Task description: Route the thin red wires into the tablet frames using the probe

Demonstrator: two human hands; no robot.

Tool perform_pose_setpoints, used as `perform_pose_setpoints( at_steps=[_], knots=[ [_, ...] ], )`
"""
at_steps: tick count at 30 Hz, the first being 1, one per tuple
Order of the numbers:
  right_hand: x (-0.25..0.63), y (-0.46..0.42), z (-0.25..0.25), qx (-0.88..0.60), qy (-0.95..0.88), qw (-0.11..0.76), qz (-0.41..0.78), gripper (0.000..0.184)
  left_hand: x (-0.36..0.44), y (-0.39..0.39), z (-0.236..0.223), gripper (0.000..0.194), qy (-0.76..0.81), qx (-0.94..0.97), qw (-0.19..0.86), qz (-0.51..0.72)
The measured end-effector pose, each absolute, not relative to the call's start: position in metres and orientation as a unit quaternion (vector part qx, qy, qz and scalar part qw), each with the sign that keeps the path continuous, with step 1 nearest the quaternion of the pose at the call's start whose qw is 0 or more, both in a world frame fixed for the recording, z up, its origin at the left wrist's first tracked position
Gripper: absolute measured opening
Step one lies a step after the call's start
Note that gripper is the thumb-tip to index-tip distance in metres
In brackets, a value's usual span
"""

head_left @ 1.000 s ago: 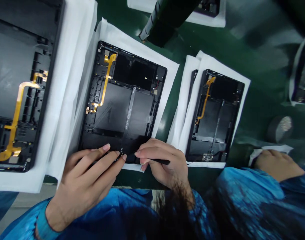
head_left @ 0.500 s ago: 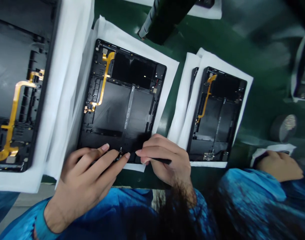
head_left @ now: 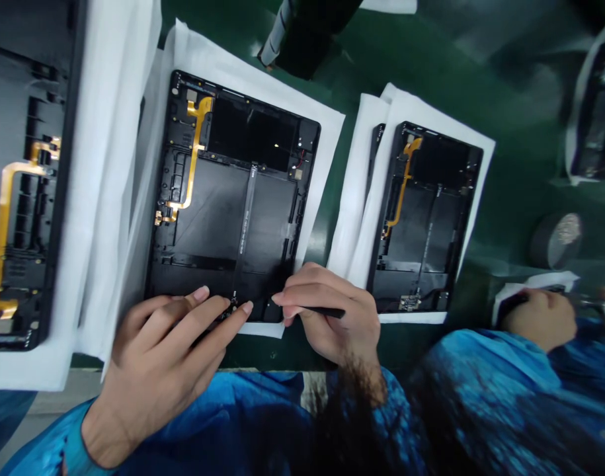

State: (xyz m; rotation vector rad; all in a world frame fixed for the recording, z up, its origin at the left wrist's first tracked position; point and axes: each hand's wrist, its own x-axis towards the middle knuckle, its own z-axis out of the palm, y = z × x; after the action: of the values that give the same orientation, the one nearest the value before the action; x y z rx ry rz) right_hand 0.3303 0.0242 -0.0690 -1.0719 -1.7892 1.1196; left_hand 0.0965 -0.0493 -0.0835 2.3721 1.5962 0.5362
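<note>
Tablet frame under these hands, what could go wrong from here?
The black slim tool in the right hand sits close to the thin black ribbon cable, so a slip could possibly scratch or tear it. The left hand's fingertips are right at the ribbon's lower end, where pressure might crease it or unseat its connection. The tablet frame lies on a loose white sheet, so it may shift during the work.

The green counter (head_left: 510, 139) carries white paper sheets, each under a black tablet back housing with an amber flex cable. The central housing (head_left: 227, 192) lies on one sheet (head_left: 262, 86); the second housing (head_left: 426, 218) lies on overlapping sheets (head_left: 362, 198). A third housing (head_left: 19, 198) sits at far left, on its own sheet (head_left: 98, 198). Further right — a grey tape roll (head_left: 555, 239).
</note>
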Motion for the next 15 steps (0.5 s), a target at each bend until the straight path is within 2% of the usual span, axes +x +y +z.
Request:
perform_pose_setpoints(
  at_steps=[9, 15],
  knots=[
    [0.331, 0.020, -0.068, -0.456, -0.679, 0.393, 0.420, 0.027, 0.100, -0.042, -0.077, 0.037, 0.529, 0.826, 0.072, 0.180],
    [0.332, 0.018, -0.065, -0.481, -0.669, 0.400, 0.401, 0.029, 0.095, -0.053, -0.086, 0.039, 0.545, 0.808, 0.140, 0.173]
  ],
)
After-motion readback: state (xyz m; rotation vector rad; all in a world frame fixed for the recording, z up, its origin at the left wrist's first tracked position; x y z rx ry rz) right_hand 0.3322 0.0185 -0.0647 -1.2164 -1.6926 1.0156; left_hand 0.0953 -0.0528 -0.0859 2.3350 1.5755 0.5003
